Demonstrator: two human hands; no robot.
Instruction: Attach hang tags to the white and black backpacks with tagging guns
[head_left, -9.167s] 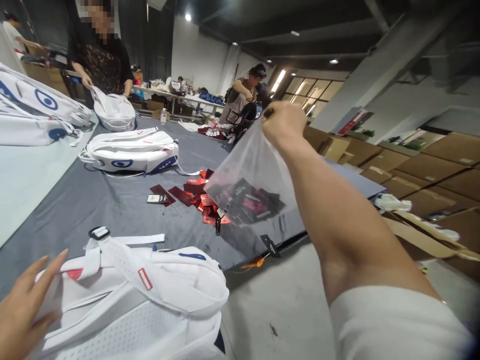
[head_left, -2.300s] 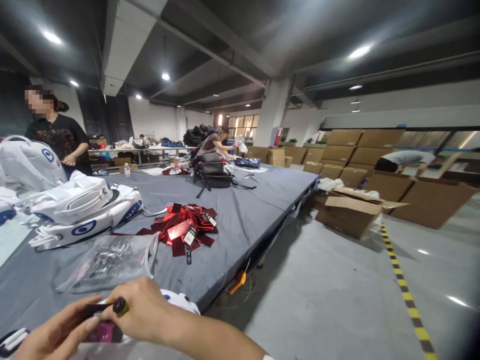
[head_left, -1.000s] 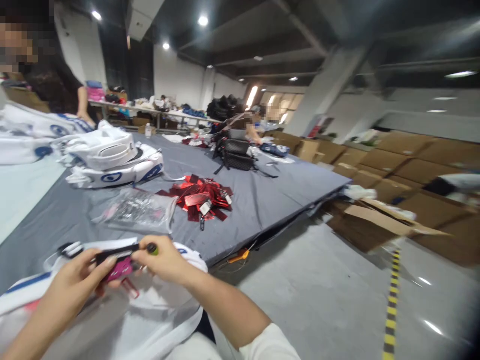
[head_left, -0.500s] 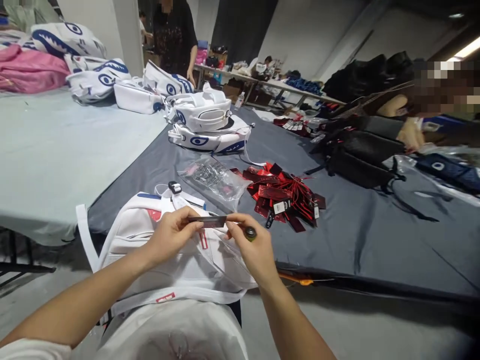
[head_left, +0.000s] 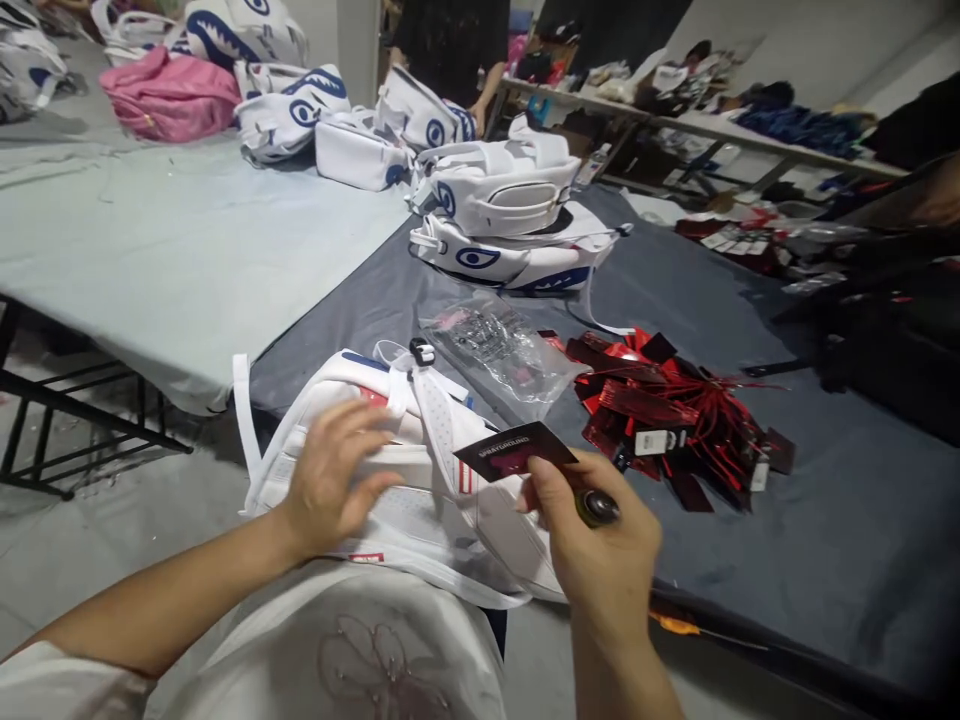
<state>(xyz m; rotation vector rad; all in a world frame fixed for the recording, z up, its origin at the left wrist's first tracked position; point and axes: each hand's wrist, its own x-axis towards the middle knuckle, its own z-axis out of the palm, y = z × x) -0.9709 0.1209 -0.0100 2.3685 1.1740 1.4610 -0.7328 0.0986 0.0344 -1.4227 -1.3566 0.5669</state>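
My right hand pinches a small dark card tag with pink print, held over a white backpack that lies at the near edge of the grey table. My left hand hovers over the backpack's front with its fingers spread and nothing in them. Just beyond the backpack lies a clear plastic bag of more dark tags. To its right sits a heap of red foil hang tags.
Two white bags with blue eye prints are stacked farther back. More white bags and a pink one lie on the pale table at left. A person in black stands behind. Black bags lie at right.
My left hand let go of the tag and moved down over the backpack. My right hand keeps the tag alone. My view tipped down and left.
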